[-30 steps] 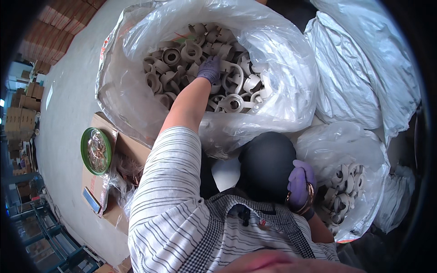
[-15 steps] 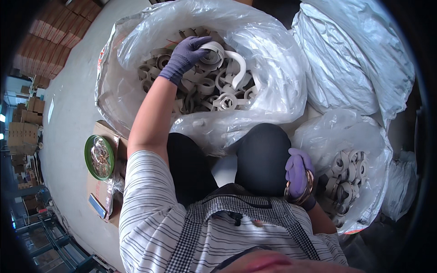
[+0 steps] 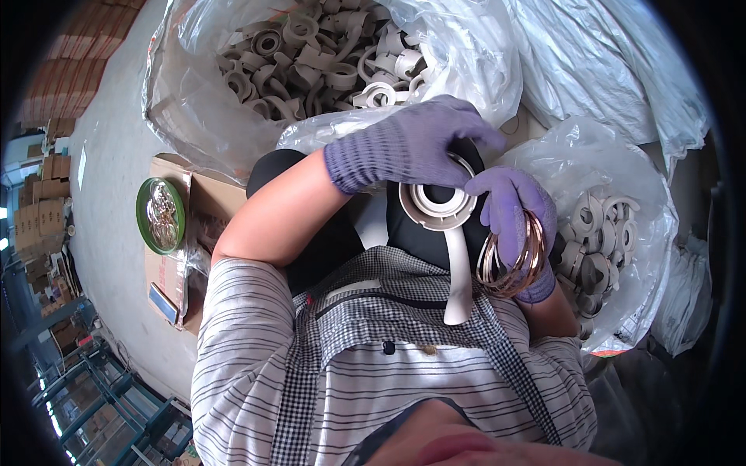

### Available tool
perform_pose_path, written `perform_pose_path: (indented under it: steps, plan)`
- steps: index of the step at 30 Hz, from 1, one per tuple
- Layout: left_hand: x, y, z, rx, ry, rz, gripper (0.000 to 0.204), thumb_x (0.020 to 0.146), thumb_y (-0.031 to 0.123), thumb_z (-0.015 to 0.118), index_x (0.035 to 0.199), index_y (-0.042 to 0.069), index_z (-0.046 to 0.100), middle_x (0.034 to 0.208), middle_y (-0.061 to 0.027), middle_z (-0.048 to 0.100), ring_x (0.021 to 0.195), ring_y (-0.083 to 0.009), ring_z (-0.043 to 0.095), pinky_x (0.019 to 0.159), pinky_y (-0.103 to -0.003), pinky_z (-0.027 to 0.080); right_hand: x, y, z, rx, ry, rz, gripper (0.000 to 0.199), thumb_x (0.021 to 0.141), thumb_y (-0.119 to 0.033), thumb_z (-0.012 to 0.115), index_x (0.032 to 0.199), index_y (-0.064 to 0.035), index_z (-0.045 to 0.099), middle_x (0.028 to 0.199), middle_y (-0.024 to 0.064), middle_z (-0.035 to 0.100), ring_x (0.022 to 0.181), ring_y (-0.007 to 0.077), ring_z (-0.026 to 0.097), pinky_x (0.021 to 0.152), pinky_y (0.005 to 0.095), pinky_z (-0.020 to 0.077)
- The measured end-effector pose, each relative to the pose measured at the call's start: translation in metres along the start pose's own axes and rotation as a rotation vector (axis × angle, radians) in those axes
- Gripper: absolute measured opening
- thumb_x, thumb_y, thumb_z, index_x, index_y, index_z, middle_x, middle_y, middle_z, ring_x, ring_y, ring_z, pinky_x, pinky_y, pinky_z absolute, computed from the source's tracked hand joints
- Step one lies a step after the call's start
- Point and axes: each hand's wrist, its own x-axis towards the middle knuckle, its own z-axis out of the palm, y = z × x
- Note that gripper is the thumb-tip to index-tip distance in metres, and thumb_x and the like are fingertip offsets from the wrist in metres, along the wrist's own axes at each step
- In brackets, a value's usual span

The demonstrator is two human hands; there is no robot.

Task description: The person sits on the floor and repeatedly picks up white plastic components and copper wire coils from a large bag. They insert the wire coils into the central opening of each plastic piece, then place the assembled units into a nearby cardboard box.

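In purple knit gloves, both my hands meet over my lap around a white plastic ring with a long curved arm point(image 3: 458, 287). My right hand point(image 3: 517, 210) pinches the ring's right rim between thumb and fingers. Several thin copper-coloured metal hoops point(image 3: 524, 272) hang around that hand near the palm. Arched over the ring's far side is my left hand point(image 3: 423, 144), its fingers apart and slightly blurred, its thumb against the rim. Beyond it, an open plastic-lined sack point(image 3: 186, 101) holds many similar grey-white ring parts point(image 3: 318, 62).
At right, a smaller lined sack point(image 3: 653, 256) contains more ring parts point(image 3: 594, 241). Left of me, a green round tray point(image 3: 179, 233) of metal pieces and a phone-like flat object point(image 3: 163, 304) lie on cardboard point(image 3: 159, 264). White sacks point(image 3: 598, 78) fill the far right; boxes point(image 3: 85, 39) are stacked far left.
My left hand has come back from the large sack to my lap with the white ring part. My right hand has risen and now grips its rim. The view has shifted.
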Motion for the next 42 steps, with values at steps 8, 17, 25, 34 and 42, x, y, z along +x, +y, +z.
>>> perform_pose_path:
  steps: [8,17,25,34,42]
  plan:
    - [-0.084,0.038,0.052,0.216,0.275,-0.053,0.108,0.068,0.038,0.091,0.155,0.001,0.039,0.148,-0.0257,0.047,0.135,-0.0435,0.049,0.113,-0.051,0.041,-0.019,0.016,-0.001,0.205,0.148,0.083,0.02,0.102,-0.013,0.061,0.115,0.0014,0.067,0.098,0.005,0.068,0.07,0.0071,0.057,0.062,0.0217,0.0472]
    - [-0.072,0.04,0.062,0.237,0.409,0.019,0.098,0.068,0.044,0.089,0.148,0.004,0.05,0.146,-0.025,0.048,0.134,-0.0452,0.049,0.113,-0.055,0.038,0.013,-0.006,-0.014,0.152,0.438,0.082,0.021,0.099,-0.015,0.068,0.114,-0.0006,0.068,0.095,0.0022,0.069,0.062,0.0033,0.055,0.057,0.0187,0.0455]
    - [-0.056,0.089,0.043,-0.075,0.32,0.037,0.042,0.076,0.02,0.088,0.113,0.005,0.075,0.106,-0.0121,0.07,0.097,-0.0279,0.068,0.084,-0.038,0.053,0.024,-0.008,0.003,-0.051,0.401,-0.029,0.025,0.102,-0.021,0.061,0.119,-0.0045,0.07,0.092,0.0006,0.069,0.069,0.0056,0.055,0.063,0.0231,0.046]
    - [-0.068,0.087,0.044,-1.378,0.386,-0.421,0.014,0.094,0.011,0.075,0.102,0.001,0.071,0.085,-0.0048,0.071,0.071,-0.0095,0.065,0.063,-0.022,0.052,0.012,0.002,-0.002,0.047,0.175,-0.057,0.035,0.1,-0.013,0.06,0.131,0.0038,0.06,0.102,0.007,0.068,0.087,0.0131,0.066,0.079,0.0254,0.0534]
    - [-0.067,0.064,0.055,-1.476,0.419,-0.24,0.015,0.103,0.014,0.059,0.105,-0.001,0.061,0.085,-0.0058,0.065,0.066,-0.0083,0.052,0.063,-0.021,0.043,0.019,0.009,0.026,0.097,0.444,-0.033,0.028,0.101,-0.013,0.064,0.124,0.0018,0.061,0.1,0.0072,0.068,0.085,0.0138,0.067,0.075,0.0268,0.0561]
